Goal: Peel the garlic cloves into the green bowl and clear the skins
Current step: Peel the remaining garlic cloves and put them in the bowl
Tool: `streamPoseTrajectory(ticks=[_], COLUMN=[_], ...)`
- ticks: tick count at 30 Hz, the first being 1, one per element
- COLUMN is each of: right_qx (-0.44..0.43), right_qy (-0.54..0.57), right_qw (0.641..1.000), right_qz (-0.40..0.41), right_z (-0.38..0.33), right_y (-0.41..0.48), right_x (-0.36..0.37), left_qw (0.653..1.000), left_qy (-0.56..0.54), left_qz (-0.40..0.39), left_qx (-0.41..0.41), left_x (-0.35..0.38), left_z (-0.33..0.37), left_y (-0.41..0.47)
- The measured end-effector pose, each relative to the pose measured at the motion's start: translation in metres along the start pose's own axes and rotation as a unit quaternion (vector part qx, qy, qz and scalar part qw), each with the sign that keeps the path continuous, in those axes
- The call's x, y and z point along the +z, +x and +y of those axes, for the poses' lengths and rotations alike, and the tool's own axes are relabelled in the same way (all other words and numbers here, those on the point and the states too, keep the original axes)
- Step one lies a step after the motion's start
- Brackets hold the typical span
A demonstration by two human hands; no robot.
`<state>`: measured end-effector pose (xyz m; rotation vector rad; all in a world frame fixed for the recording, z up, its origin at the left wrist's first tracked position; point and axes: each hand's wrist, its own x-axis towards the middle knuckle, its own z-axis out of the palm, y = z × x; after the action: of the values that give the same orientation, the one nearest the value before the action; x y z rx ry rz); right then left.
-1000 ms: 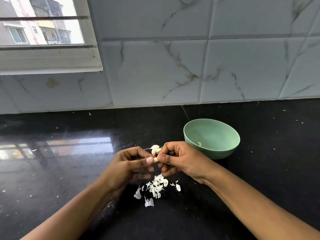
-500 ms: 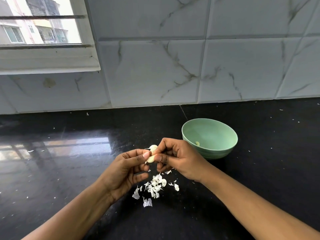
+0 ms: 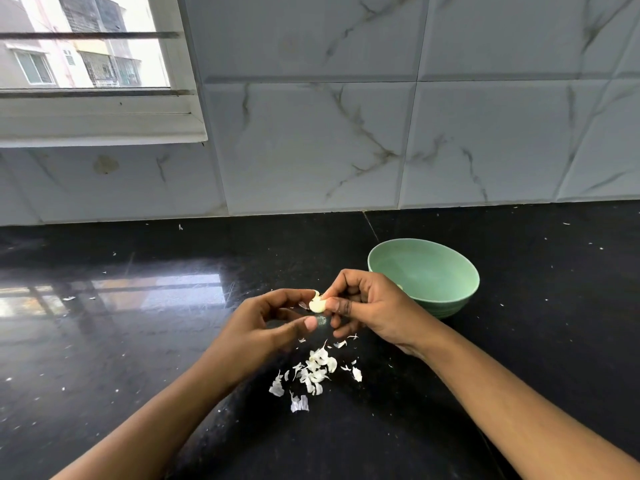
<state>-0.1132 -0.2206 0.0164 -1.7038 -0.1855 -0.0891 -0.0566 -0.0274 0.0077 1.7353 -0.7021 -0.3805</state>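
Your right hand (image 3: 377, 306) pinches the clove (image 3: 317, 304) above the skins (image 3: 313, 370) — likely so scraps fall together; your left hand (image 3: 256, 327) curls beside it — whether it grips, I cannot tell; bowl (image 3: 450, 299) near.

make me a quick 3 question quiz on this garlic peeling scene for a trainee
1. True or false: the green bowl is full of peeled cloves.
2. Where do the loose skins lie? A in the bowl; B on the counter; C on a plate.
3. Fill in: the right hand pinches a garlic ___.

Key: 1 false, it is nearly empty. 2 B. 3 clove.
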Motion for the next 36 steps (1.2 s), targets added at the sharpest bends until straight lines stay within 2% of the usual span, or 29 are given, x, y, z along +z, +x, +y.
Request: streamPoseTrajectory(ticks=[2,6,10,14,17,19,21,23,24,27,31,34,36], right_qx=[-0.002,-0.01,-0.001,0.005,0.009,0.017,0.027,0.036,0.042,0.062,0.081,0.092,0.096], right_qy=[-0.019,-0.063,-0.034,0.004,0.026,0.036,0.044,0.055,0.06,0.077,0.094,0.098,0.102], right_qw=[1.0,0.998,0.998,0.999,0.999,0.999,0.999,0.998,0.997,0.995,0.992,0.991,0.99], right_qz=[-0.009,-0.023,-0.046,-0.049,-0.016,0.0,-0.002,-0.008,-0.01,-0.01,-0.017,-0.022,-0.02], right_z=[0.001,0.0,-0.003,-0.005,-0.005,-0.006,-0.006,-0.006,-0.006,-0.005,-0.006,-0.006,-0.006], right_y=[0.0,-0.001,-0.002,-0.003,-0.002,-0.001,-0.002,-0.002,-0.003,-0.003,-0.003,-0.004,-0.004], right_x=[0.001,0.004,0.001,0.002,-0.003,-0.006,-0.006,-0.002,-0.001,0.001,0.003,0.005,0.005], left_qw=[0.999,1.0,0.998,0.984,0.975,0.989,0.998,0.971,0.958,0.952,0.965,0.971,0.984], left_qy=[-0.038,-0.005,-0.012,-0.132,-0.188,-0.126,0.054,0.227,0.262,0.253,0.198,0.18,0.128], left_qz=[-0.018,-0.027,-0.066,-0.107,-0.097,-0.06,-0.017,0.036,0.066,0.095,0.053,0.067,0.073], left_qx=[-0.021,-0.013,-0.006,-0.051,-0.07,-0.039,0.014,0.065,0.096,0.145,0.162,0.143,0.102], left_x=[0.003,0.006,0.004,0.004,0.001,-0.003,-0.005,-0.008,-0.009,-0.009,0.0,0.007,0.008], left_z=[0.001,0.002,0.003,0.006,0.006,0.004,0.003,0.0,-0.001,-0.003,-0.006,-0.008,-0.008], left_y=[-0.001,-0.001,-0.002,-0.003,-0.003,-0.001,0.0,0.001,0.001,0.003,0.0,-0.001,0.001])
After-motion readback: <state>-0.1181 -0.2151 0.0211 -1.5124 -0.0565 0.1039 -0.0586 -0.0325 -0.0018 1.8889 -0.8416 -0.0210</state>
